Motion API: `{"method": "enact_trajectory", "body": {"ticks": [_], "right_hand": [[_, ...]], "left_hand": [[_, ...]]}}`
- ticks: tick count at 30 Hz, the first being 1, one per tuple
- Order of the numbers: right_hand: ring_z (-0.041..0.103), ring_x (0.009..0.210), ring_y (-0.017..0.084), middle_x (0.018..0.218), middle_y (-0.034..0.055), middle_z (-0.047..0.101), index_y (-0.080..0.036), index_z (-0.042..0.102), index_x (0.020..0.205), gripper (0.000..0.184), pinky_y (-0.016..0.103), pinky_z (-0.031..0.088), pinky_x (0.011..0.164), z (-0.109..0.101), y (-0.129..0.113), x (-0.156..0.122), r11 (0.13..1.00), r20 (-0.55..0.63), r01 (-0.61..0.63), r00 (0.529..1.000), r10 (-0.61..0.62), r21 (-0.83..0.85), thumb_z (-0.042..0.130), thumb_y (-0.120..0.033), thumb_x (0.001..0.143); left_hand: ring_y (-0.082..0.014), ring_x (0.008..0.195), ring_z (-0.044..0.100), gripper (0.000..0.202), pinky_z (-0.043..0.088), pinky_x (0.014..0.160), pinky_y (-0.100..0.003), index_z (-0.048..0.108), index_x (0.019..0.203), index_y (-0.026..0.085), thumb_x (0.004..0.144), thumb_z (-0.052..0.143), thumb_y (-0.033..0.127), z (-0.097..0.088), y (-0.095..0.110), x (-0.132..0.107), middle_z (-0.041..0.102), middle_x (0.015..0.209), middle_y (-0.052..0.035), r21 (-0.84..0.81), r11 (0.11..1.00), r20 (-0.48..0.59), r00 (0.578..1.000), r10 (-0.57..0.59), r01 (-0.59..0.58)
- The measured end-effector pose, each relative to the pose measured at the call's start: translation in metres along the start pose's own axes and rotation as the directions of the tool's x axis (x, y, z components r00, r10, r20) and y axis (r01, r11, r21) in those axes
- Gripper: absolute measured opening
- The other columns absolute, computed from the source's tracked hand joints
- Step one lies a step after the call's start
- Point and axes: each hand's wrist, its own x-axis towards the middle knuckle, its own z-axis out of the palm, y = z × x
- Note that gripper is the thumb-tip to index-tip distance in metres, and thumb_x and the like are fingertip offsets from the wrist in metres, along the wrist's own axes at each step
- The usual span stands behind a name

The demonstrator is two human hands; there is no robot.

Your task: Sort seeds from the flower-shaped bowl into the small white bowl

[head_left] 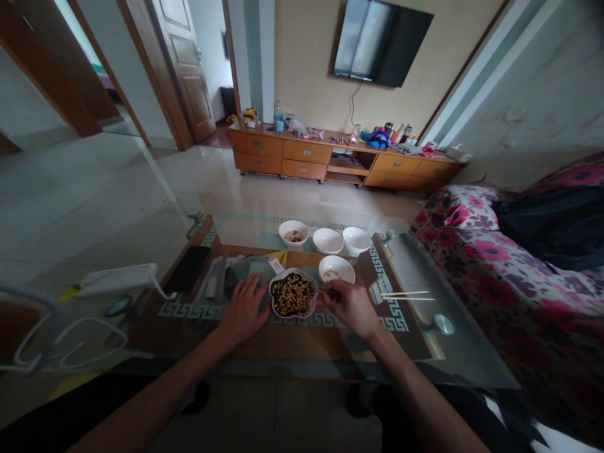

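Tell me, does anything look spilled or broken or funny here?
Nothing looks spilled around the pale-rimmed, flower-shaped bowl of small dark and tan bits. The pale grey wall on the right looks odd, though: it's blotchy and uneven, maybe damaged.

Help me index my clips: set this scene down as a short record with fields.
Left hand: fingers spread, at the left edge of the flower-shaped dish; contact unclear
Right hand: curled, at the dish's right side; grip unclear
Dish contents: small pale and dark pieces
White bowls: four, beyond the dish
Chopsticks: one pair, right of the right hand
Surface: glass table
Background: wooden cabinet, wall-mounted screen
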Motion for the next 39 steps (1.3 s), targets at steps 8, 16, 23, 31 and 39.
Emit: {"method": "enact_trajectory", "body": {"ticks": [8, 16, 23, 31, 39], "right_hand": [[0.077, 0.087, 0.021, 0.099, 0.0057, 0.082, -0.022, 0.082, 0.103, 0.013, 0.03, 0.057, 0.081, -0.001, -0.01, 0.009, 0.999, 0.173, 0.046, 0.984, -0.049, 0.019, 0.071, -0.017, 0.101], [0.077, 0.083, 0.02, 0.096, 0.0036, 0.084, -0.025, 0.087, 0.1, 0.01, 0.029, 0.056, 0.078, 0.016, -0.009, 0.02, 0.994, 0.251, 0.074, 0.964, -0.091, 0.077, 0.078, -0.02, 0.097], [0.076, 0.081, 0.02, 0.096, 0.0067, 0.084, -0.022, 0.084, 0.098, 0.012, 0.029, 0.056, 0.076, 0.003, 0.003, 0.033, 0.996, 0.11, 0.036, 0.993, -0.046, 0.086, 0.072, -0.022, 0.099], [0.076, 0.077, 0.019, 0.095, 0.0049, 0.085, -0.023, 0.085, 0.099, 0.012, 0.028, 0.056, 0.073, 0.018, -0.003, 0.031, 0.992, 0.244, 0.07, 0.965, -0.095, 0.109, 0.073, -0.022, 0.098], [0.08, 0.083, 0.023, 0.101, 0.0069, 0.086, -0.022, 0.084, 0.103, 0.014, 0.031, 0.06, 0.078, 0.007, 0.008, 0.03, 0.996, 0.128, 0.016, 0.991, -0.028, 0.09, 0.07, -0.023, 0.1]], "left_hand": [[-0.0361, 0.162, 0.036, 0.054, 0.03, 0.132, -0.06, 0.06, 0.151, 0.016, 0.101, 0.054, 0.036, -0.003, 0.007, 0.0, 0.044, 0.171, -0.0208, 0.021, 1.0, 0.0, 1.0, -0.011, 0.011], [-0.0372, 0.162, 0.036, 0.056, 0.031, 0.131, -0.061, 0.059, 0.152, 0.015, 0.101, 0.053, 0.036, -0.005, 0.007, 0.002, 0.045, 0.17, -0.0219, 0.025, 1.0, 0.02, 1.0, -0.011, 0.01], [-0.0383, 0.161, 0.036, 0.056, 0.03, 0.131, -0.062, 0.06, 0.151, 0.014, 0.101, 0.053, 0.037, -0.009, 0.011, 0.002, 0.045, 0.169, -0.0233, -0.008, 1.0, 0.023, 0.999, -0.023, 0.023], [-0.0386, 0.161, 0.036, 0.057, 0.029, 0.132, -0.062, 0.06, 0.152, 0.013, 0.101, 0.053, 0.037, -0.011, 0.011, 0.002, 0.046, 0.169, -0.023, -0.011, 1.0, 0.03, 0.999, -0.022, 0.023], [-0.0378, 0.162, 0.035, 0.056, 0.028, 0.132, -0.062, 0.059, 0.153, 0.014, 0.102, 0.053, 0.037, -0.008, 0.01, 0.001, 0.044, 0.17, -0.0227, -0.015, 1.0, 0.021, 0.999, -0.024, 0.024]]}}
